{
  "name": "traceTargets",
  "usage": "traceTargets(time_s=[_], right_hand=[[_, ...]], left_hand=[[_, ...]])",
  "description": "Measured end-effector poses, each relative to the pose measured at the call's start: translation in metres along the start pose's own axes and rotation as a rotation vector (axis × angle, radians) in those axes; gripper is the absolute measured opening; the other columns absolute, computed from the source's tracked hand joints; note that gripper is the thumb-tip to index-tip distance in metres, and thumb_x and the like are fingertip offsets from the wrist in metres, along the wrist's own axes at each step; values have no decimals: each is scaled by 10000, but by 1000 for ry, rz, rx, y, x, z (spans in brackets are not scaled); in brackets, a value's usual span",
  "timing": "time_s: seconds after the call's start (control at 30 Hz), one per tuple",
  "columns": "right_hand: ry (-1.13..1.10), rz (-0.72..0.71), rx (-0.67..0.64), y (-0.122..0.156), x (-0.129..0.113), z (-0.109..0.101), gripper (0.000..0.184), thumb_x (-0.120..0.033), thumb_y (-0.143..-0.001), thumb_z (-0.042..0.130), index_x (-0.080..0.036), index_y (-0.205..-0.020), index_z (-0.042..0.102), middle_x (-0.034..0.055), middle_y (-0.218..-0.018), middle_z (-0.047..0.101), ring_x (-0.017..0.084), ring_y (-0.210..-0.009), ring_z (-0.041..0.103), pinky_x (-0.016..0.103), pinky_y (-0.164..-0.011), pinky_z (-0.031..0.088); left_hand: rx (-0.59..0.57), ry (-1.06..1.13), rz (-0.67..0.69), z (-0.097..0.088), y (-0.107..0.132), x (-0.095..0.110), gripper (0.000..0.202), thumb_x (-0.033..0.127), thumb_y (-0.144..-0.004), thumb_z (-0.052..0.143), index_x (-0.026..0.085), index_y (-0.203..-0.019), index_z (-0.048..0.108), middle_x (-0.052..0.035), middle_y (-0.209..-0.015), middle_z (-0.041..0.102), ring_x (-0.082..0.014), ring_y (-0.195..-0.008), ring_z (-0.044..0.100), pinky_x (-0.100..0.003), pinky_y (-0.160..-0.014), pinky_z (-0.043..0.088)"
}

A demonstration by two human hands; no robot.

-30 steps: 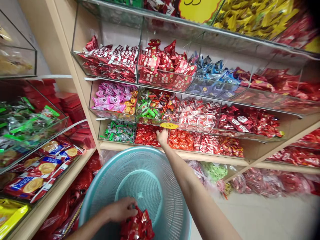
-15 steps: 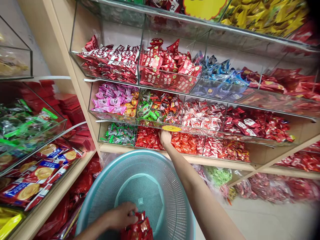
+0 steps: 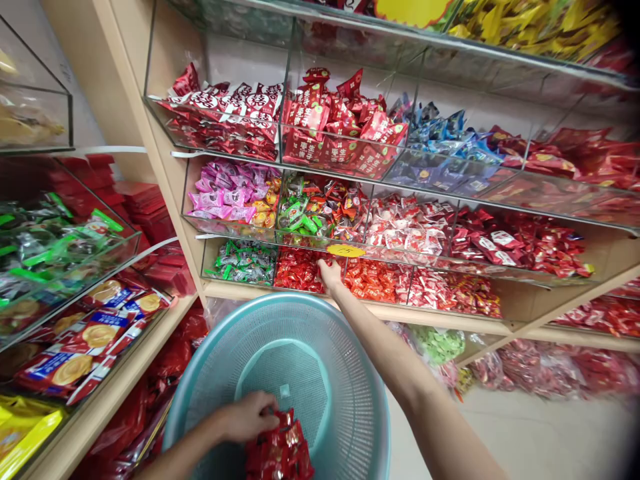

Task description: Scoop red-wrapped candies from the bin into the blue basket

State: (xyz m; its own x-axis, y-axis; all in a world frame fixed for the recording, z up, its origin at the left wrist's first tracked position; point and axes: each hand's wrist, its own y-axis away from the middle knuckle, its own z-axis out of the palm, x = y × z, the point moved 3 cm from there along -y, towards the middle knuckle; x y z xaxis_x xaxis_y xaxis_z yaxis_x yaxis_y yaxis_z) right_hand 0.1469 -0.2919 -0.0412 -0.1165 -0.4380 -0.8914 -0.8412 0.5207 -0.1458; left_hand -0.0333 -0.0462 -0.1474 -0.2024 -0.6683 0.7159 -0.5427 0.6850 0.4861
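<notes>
- The left hand (image 3: 254, 417) was down inside the basket (image 3: 295, 300), its fingers curled against a bunch of red packets (image 3: 284, 448); whether they gripped could not be told.
- Those red packets were in the near part of the basket, partly cut off by the bottom of the view.
- The right hand (image 3: 330, 273) was at the lowest shelf (image 3: 420, 315), fingers bent, at the right side of the compartment of red sweets (image 3: 296, 269); one could not tell whether anything was in its grasp.
- A yellow price tag (image 3: 346, 251) hung just above that hand, on the row overhead, so the gap the hand reached through was low.
- Orange-red sweets (image 3: 370, 279) lay just to the right of the hand, and green-wrapped sweets (image 3: 240, 260) filled the compartment left of the red ones.
- The basket's far rim came close to the wooden front edge of the lowest shelf, and the right forearm (image 3: 400, 373) passed over the rim's right side.
- Past the left hand, the basket's mesh bottom (image 3: 305, 373) lay open to view, with wide space up to the sloping walls.
- To the left, the side shelf's edge (image 3: 105, 397) ran near the basket, red bags (image 3: 135, 417) beneath it.
- Pale floor (image 3: 540, 433) spread out at the right.
</notes>
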Motion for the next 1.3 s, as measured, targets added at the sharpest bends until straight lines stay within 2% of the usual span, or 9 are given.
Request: traceTargets(time_s=[0.23, 0.4, 0.5, 0.63, 0.77, 0.87, 1.07, 1.2, 1.3], right_hand=[[-203, 41, -531, 116, 11, -19, 267, -345, -763, 490, -200, -987, 475, -76, -633, 455, 61, -441, 396, 172, -376, 327], [-82, 38, -946, 192, 33, -18, 286, -331, -707, 565, -191, -956, 553, -83, -565, 443, 64, -398, 355, 191, -365, 300], [36, -30, -1086, 216, 44, -10, 266, -280, -657, 621, -185, -905, 607, -75, -578, 466, 70, -461, 387, 198, -434, 327], [184, -165, -1172, 232, 45, -7, 311, -225, -585, 685, -188, -892, 650, -40, -701, 561, 113, -643, 475, 220, -571, 358], [448, -378, -1253, 246, 41, -11, 422, -326, -646, 677, -196, -1044, 618, 13, -849, 631, 175, -768, 542, 252, -643, 392], [474, -482, -1280, 258, 41, -14, 463, -361, -658, 690, -202, -1083, 596, 31, -935, 642, 190, -835, 565, 254, -684, 412], [533, -556, -1283, 280, 30, -15, 545, -425, -698, 664, -211, -1178, 522, 75, -1092, 600, 226, -918, 581, 298, -730, 442], [536, -629, -1264, 292, 20, -14, 719, -453, -700, 650, -237, -1325, 368, 111, -1286, 484, 265, -1010, 563, 325, -754, 457], [569, -650, -1271, 298, 22, -12, 756, -447, -703, 638, -221, -1353, 326, 140, -1311, 448, 293, -1017, 562, 350, -744, 468]], left_hand=[[-31, 32, 14, -2, 4, 2, 349, 375, -742, 481, 136, -946, 633, -9, -753, 617, -142, -665, 517, -245, -611, 389], [-49, 25, 25, -4, 3, 0, 229, 249, -694, 507, 166, -843, 659, 29, -684, 599, -119, -642, 486, -223, -595, 367], [-64, 21, -9, -6, 0, -3, 205, 168, -681, 503, 155, -819, 653, 46, -598, 536, -99, -564, 438, -222, -541, 337], [-80, 3, -63, -8, -4, -6, 152, 139, -712, 533, 143, -837, 620, 59, -581, 485, -78, -508, 400, -222, -508, 334], [-101, 10, -133, -9, -2, -6, 206, 154, -735, 491, 155, -911, 597, 39, -646, 505, -85, -524, 446, -213, -469, 380], [-112, 10, -158, -11, 1, -3, 250, 163, -685, 475, 171, -898, 606, 12, -714, 547, -108, -578, 496, -211, -459, 418], [-123, 23, -163, -11, 2, -2, 262, 215, -667, 464, 189, -876, 619, 5, -709, 567, -123, -575, 512, -221, -450, 440], [-127, 30, -151, -10, 2, -2, 232, 260, -677, 468, 187, -842, 614, 6, -683, 543, -135, -577, 506, -223, -426, 431], [-125, 37, -144, -10, 3, -1, 202, 305, -697, 457, 180, -777, 594, 7, -661, 522, -132, -571, 502, -212, -413, 421]])
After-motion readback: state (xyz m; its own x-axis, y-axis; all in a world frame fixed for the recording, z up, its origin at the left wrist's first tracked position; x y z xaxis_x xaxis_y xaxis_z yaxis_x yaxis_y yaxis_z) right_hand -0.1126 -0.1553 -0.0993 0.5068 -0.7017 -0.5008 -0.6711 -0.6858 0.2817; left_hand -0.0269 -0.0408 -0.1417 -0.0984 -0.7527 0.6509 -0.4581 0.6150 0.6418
